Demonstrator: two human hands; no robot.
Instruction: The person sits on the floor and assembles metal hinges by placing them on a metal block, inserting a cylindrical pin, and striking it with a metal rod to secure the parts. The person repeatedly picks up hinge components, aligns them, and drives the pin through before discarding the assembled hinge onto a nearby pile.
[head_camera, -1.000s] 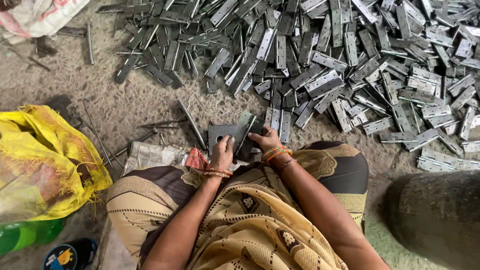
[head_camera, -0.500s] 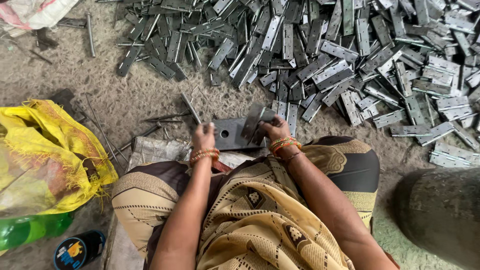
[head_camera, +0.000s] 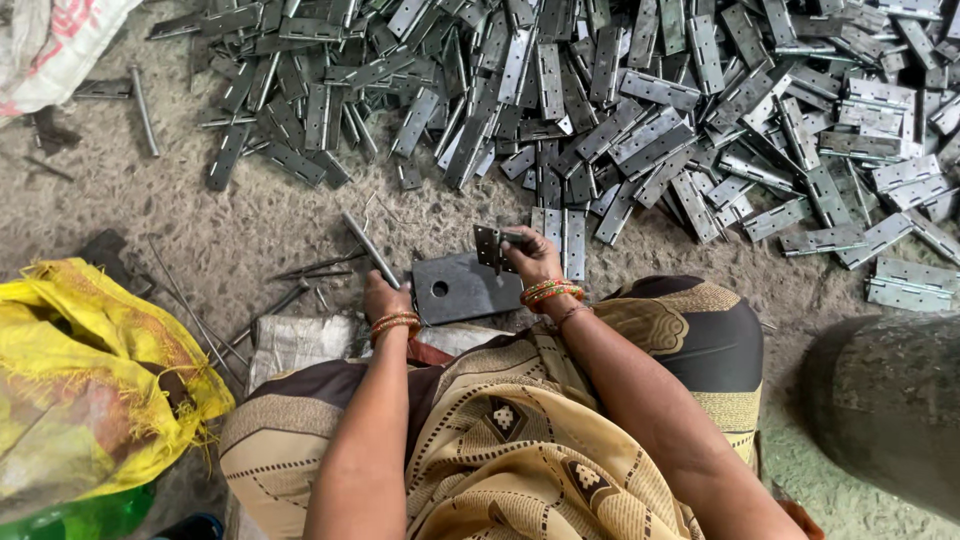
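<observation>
At frame centre my right hand pinched a stiff, light steel hinge by its edge while my left hand closed round a thin rod.

Orange and red bangles are worn on the left hand and the right hand. A cream-and-brown patterned garment, seemingly a sari, is draped over the lap.

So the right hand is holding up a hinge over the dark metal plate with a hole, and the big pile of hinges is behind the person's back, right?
Not quite. In the head view the pile of hinges lies on the floor in front of the person, not behind. The right hand does hold a hinge over the dark metal plate.
</observation>
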